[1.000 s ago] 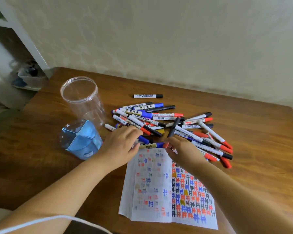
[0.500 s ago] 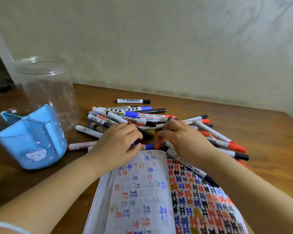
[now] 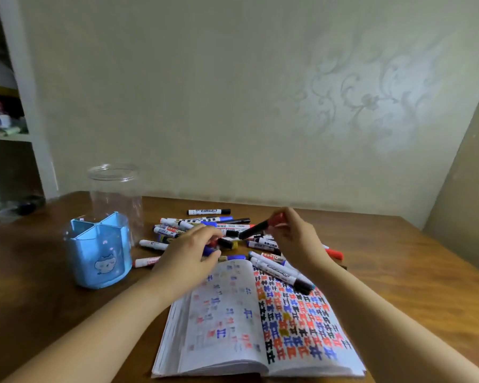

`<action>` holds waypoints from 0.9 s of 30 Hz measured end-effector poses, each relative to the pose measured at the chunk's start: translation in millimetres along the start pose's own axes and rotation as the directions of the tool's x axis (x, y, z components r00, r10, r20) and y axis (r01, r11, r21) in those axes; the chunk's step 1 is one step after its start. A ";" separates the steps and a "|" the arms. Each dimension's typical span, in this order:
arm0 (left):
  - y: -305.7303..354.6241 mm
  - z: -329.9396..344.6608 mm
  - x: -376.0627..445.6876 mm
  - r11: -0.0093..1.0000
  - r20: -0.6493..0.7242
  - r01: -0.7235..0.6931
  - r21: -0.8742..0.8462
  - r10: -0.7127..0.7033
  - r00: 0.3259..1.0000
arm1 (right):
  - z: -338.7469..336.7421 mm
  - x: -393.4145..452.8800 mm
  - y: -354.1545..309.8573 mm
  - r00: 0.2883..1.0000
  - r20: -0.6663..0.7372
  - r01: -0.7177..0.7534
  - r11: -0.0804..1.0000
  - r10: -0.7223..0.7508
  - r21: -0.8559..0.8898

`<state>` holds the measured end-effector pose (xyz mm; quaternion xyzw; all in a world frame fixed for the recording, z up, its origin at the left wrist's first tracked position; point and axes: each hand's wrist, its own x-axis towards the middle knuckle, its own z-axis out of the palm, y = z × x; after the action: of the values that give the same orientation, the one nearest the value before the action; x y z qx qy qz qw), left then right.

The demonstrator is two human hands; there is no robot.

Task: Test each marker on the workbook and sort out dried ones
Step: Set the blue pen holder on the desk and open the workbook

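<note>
Now raised clear of the marker pile point(image 3: 205, 230): right hand point(image 3: 296, 239), pinching a black marker point(image 3: 253, 230). Left hand point(image 3: 190, 254) still low over pile, fingers loosely curled, grip indeterminate.

Marker labels point(image 3: 208, 211) too blurred

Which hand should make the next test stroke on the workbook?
Right. The right hand already pinches a lifted black marker with a red end just behind the open marked-up workbook; the left hand is low at the marker pile.

Black marker point(image 3: 253, 230) in right hand point(image 3: 296, 239)
</note>
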<state>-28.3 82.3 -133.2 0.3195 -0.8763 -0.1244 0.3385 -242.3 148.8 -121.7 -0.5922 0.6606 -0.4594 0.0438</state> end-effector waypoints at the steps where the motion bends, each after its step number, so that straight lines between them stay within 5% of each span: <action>1: 3.9 -0.2 3.1 1.000 0.019 0.007 -0.012 -0.006 1.000 | -4.5 -4.4 -2.2 0.998 -0.026 -0.050 0.993 0.053 0.105; 4: 16.0 5.4 14.5 0.999 0.120 0.043 -0.018 -0.040 0.992 | -16.9 -15.8 -4.5 0.985 -0.005 -0.159 0.907 0.174 0.391; 7: 27.4 18.6 28.5 0.991 0.224 0.089 -0.098 -0.065 0.972 | -25.4 -22.7 -8.0 0.962 0.080 -0.243 0.690 0.260 0.682; 11: 34.7 35.5 37.7 0.975 0.277 0.094 -0.200 -0.036 0.960 | -23.6 -24.2 -5.0 0.936 0.152 -0.292 0.464 0.317 0.836; 13: 33.4 43.6 38.3 0.955 0.267 0.109 -0.277 -0.033 0.963 | -15.7 -22.1 1.0 0.929 0.136 -0.314 0.537 0.345 0.783; 14: 32.5 46.7 37.6 0.948 0.261 0.123 -0.293 -0.044 0.964 | -11.4 -21.5 5.4 0.931 0.065 -0.307 0.672 0.360 0.674; 17: 29.7 52.1 37.3 0.945 0.223 0.161 -0.284 -0.098 0.970 | -4.3 -22.4 15.6 0.956 -0.220 -0.188 0.980 0.197 0.059; 19: 30.4 51.3 37.2 0.955 0.204 0.152 -0.256 -0.100 0.974 | -1.6 -22.0 18.4 0.980 -0.190 -0.007 0.950 -0.055 -0.312; 21: 32.0 49.6 38.1 0.957 0.196 0.124 -0.262 -0.073 0.978 | 2.6 -15.6 25.9 0.975 -0.031 0.166 0.808 -0.221 -0.566; 24: 31.2 43.0 40.2 0.914 0.235 0.146 -0.379 -0.058 0.970 | 2.4 -5.3 18.9 0.995 0.010 0.091 0.871 -0.099 -0.483; 26: 24.7 41.2 42.5 0.898 0.240 0.158 -0.410 -0.061 0.969 | -1.3 -0.4 14.1 0.990 0.027 -0.136 0.990 0.136 -0.023; 27: 22.5 40.7 42.7 0.903 0.253 0.158 -0.401 -0.057 0.966 | -2.7 -0.3 11.8 0.971 0.078 -0.237 0.940 0.225 0.247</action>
<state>-90.6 72.0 -131.7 0.2707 -0.8441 -0.3642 0.2855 -252.5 149.0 -128.0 -0.5110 0.6599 -0.5173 0.1892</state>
